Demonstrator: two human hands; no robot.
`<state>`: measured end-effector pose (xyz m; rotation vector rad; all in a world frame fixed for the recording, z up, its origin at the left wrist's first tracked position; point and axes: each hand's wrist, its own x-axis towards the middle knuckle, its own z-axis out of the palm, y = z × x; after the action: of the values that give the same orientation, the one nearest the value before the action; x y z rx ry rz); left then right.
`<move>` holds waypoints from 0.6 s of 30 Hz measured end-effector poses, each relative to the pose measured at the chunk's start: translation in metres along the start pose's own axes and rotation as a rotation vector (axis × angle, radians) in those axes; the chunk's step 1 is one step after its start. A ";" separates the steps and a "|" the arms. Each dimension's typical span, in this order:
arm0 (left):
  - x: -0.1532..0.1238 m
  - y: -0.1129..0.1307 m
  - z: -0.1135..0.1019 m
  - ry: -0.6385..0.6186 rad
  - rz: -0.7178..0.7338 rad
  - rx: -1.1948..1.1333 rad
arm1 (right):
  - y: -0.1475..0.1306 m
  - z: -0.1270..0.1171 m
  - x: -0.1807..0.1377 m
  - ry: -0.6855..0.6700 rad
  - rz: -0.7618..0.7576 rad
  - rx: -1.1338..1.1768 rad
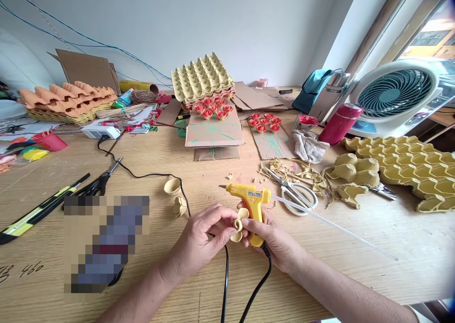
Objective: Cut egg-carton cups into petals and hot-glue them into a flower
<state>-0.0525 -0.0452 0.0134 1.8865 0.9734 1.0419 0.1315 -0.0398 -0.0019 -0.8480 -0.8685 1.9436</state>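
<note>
My left hand [209, 230] pinches a small flower shape of tan egg-carton pulp [237, 224], which has a curled centre and petals standing out. My right hand [272, 235] is wrapped around the handle of a yellow glue gun [250, 197], and its thumb and fingers also touch the flower. The gun's nozzle points left, and a long clear glue stick [337, 228] sticks out of its back to the right. Left of my hands, a pulp cup [172, 186] and a second pulp flower piece [179, 207] rest on the wooden table.
White-handled scissors [298, 195] lie beside pulp scraps [287, 171]. Red flowers [213, 108] sit on cardboard [215, 131] at the back. Egg trays [412, 166] lie right, near a fan [394, 95]. A utility knife [42, 211] and black scissors [95, 183] lie left. A black cord [142, 175] crosses the table.
</note>
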 end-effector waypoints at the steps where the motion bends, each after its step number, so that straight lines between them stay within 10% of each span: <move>1: 0.000 0.001 0.000 -0.008 -0.010 0.003 | 0.000 0.000 0.000 0.001 0.003 0.004; 18: -0.003 -0.001 0.001 -0.010 0.114 0.176 | 0.003 0.001 0.001 -0.001 0.032 -0.005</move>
<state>-0.0528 -0.0473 0.0114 2.1103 0.9882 1.0401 0.1292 -0.0403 -0.0042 -0.8682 -0.8654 1.9703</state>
